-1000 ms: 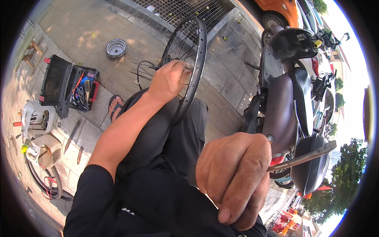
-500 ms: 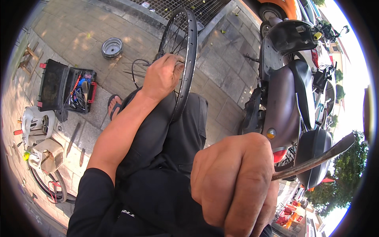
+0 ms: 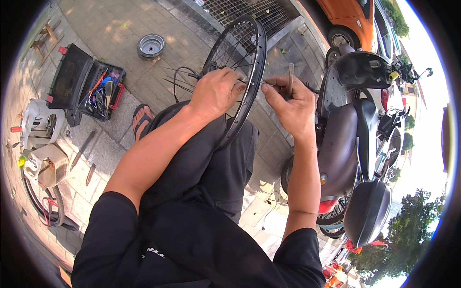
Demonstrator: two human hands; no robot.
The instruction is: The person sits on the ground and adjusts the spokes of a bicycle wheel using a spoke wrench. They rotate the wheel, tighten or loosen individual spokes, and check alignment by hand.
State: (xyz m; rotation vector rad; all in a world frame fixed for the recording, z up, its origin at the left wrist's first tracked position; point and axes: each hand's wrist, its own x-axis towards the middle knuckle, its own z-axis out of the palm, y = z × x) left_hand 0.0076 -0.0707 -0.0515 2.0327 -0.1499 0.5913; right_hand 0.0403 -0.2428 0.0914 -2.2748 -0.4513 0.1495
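Note:
A spoked wheel with a black rim stands tilted against my dark trousers, several thin spokes running in toward its hub. On the rim's inner side, my left hand is closed, its fingertips pinching what looks like a spoke end at the rim. From the outer side my right hand meets the rim, thumb and forefinger together at a small piece too tiny to name. A flat metal lever sticks up from between the right hand's fingers.
To the left lie an open black toolbox of tools, a silver wheel hub drum and two flat bars. White plastic containers stand lower left, by a tyre. A parked scooter is close on the right. A grating lies ahead.
My right hand has moved from close below the camera up and forward to the rim, carrying the metal lever. The left hand stays at the rim's inner side. The view has shifted slightly.

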